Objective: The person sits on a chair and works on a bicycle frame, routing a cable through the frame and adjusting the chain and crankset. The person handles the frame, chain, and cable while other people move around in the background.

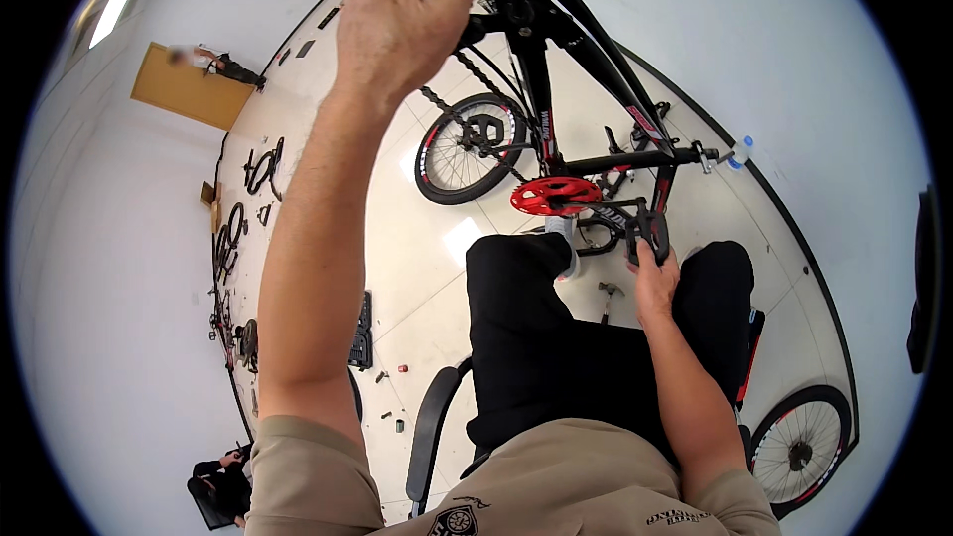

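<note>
My right hand (655, 281) gripped the pedal (648, 230), right of centre, near the red chainring (537, 201) — and top centre, my left hand (405, 32) curled by the bike frame (536, 69); what it held, I couldn't tell

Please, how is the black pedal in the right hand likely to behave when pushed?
The black pedal will probably feel stiff, because its body looks thick and blocky. It may swing in an arc, since it sits at the end of the crank; the red gear wheel might turn too.
</note>
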The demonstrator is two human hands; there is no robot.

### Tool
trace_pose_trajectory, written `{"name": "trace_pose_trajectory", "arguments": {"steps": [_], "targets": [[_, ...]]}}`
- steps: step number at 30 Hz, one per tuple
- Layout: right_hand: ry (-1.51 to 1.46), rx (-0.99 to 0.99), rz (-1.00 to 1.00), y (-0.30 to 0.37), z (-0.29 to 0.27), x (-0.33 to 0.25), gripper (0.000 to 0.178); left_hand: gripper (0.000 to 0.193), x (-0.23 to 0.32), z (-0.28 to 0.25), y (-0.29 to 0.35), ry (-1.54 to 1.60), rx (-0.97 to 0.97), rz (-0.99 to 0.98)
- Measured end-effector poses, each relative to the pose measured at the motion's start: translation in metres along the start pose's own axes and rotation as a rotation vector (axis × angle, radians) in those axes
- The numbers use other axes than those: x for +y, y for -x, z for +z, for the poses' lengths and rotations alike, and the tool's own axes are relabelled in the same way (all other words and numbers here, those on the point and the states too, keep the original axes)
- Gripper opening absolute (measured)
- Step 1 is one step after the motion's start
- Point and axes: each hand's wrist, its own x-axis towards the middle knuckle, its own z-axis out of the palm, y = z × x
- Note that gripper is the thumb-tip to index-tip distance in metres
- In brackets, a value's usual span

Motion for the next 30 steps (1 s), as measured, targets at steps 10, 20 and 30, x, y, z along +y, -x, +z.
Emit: {"name": "trace_pose_trajectory", "arguments": {"steps": [10,20,30], "targets": [[-0.652,-0.18,0.54,-0.011,-0.013,-0.007,0.027,0.056,-0.009,0.009,0.001,0.053,-0.04,-0.087],[-0.406,-0.045,0.444,-0.005,-0.013,-0.002,0.043,0.053,0.011,-0.009,0.004,0.031,-0.086,-0.129],[0.422,0.091,-0.356,-0.009,-0.006,0.003,0.068,0.051,0.009,-0.015,0.009,0.116,-0.076,-0.114]]}}
